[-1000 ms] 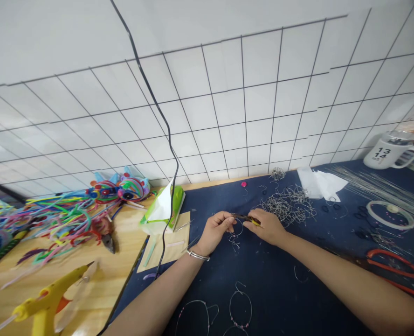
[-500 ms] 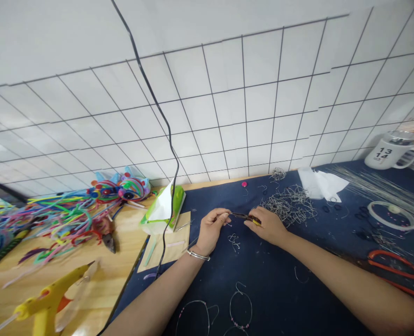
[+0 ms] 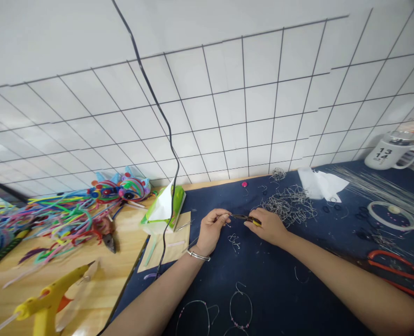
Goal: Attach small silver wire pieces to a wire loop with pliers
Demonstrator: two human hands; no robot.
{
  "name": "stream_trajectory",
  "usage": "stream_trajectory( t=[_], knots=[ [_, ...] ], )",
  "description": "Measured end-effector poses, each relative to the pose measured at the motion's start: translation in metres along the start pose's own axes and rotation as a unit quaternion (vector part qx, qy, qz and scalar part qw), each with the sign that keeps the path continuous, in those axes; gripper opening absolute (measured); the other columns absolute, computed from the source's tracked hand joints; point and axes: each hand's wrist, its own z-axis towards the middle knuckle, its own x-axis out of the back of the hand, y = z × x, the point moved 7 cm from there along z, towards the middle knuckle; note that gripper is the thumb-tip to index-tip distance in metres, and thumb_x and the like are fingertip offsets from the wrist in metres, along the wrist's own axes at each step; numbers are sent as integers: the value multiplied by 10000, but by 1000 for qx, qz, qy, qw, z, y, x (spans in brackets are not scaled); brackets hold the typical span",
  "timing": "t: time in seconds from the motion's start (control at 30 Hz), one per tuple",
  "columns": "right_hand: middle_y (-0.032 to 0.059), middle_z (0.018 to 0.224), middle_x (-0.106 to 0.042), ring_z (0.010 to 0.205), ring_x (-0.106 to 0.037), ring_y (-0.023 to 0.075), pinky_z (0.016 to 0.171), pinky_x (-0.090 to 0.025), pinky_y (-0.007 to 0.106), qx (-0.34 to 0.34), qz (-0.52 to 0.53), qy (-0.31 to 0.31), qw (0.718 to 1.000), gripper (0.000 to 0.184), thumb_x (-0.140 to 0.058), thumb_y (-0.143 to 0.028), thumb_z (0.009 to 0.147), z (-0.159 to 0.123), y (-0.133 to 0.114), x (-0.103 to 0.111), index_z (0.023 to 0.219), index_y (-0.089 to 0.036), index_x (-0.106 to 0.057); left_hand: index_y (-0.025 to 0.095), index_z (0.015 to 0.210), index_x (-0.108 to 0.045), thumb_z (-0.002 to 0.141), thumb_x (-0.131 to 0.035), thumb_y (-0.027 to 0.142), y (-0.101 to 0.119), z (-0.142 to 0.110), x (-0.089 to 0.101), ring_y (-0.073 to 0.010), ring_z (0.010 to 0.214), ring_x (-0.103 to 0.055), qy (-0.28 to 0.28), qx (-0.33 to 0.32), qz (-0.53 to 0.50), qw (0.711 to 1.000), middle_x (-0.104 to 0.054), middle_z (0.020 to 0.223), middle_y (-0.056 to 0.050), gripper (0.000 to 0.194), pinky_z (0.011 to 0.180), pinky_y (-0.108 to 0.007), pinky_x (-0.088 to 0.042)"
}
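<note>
My right hand (image 3: 268,226) grips the yellow-and-black handles of a pair of pliers (image 3: 241,216), whose jaws point left. My left hand (image 3: 212,227) is pinched at the tips, right at the pliers' jaws, on what looks like a thin wire; most of it is hidden by the fingers. Just below lies a small bundle of bent wires (image 3: 234,241) on the dark blue mat (image 3: 263,280). A tangled heap of wire pieces (image 3: 291,203) sits beyond my right hand. Nearer me are wire loops with small pink beads (image 3: 241,310).
A green tissue pack (image 3: 165,207) stands left of my hands, with a black cable (image 3: 171,140) hanging across it. Further left are a yellow glue gun (image 3: 53,294), red-handled pliers (image 3: 108,238) and colourful pipe cleaners (image 3: 63,219). At right lie orange-handled scissors (image 3: 396,262) and a white mug (image 3: 385,151).
The pliers' jaws have shifted very slightly at my left fingertips. Otherwise both hands stay in the same place.
</note>
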Motion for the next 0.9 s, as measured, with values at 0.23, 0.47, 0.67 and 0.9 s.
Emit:
stream_trajectory(
  t=[0.23,0.47,0.67,0.9],
  knots=[
    [2,765,-547,700,-511,119,612,-354,220,5,-3,-6,1000,271,-440,-461,817,0,0,0,863,-223,-562,143,810,-622,752,-582,295,-1,0,0,-108,613,-533,1,7,-6,1000,-605,665,-17,167,581,-224,-413],
    [28,787,-556,721,-520,132,634,-357,228,11,-42,21,999,300,-421,-468,823,1,3,4,870,-214,-572,140,852,-579,775,-559,302,-1,0,-7,-104,629,-548,-38,19,-32,999,-610,716,-28,181,580,-221,-434],
    [19,768,-551,716,-516,136,638,-369,237,-29,13,30,999,289,-434,-469,813,4,9,7,837,-212,-565,138,834,-580,765,-570,309,1,0,-7,-112,671,-569,-30,32,-55,997,-622,788,-45,184,609,-234,-466],
    [-8,774,-561,704,-515,123,644,-383,238,-42,197,11,979,261,-481,-446,790,4,-1,6,853,-204,-554,134,845,-551,770,-569,301,-4,-7,-19,-136,727,-587,-70,57,-91,992,-611,842,-58,184,629,-270,-508]
  ],
)
